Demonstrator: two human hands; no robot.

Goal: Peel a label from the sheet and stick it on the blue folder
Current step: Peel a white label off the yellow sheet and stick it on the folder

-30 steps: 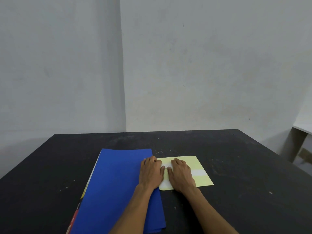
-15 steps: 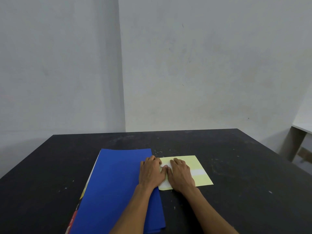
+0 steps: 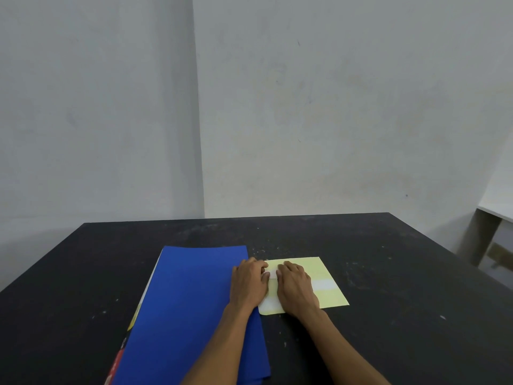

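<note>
Just right of the blue folder (image 3: 191,307), the yellow label sheet (image 3: 330,294) lies flat under both hands. The left hand (image 3: 249,283) and right hand (image 3: 297,287) meet at a white label (image 3: 272,273); whether either grip pinches it cannot be told. Thin, limp and sticky, it likely peels best from a corner.

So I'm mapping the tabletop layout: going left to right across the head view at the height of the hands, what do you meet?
Bare black table → blue folder → left hand → right hand → yellow label sheet → bare table again.
</note>
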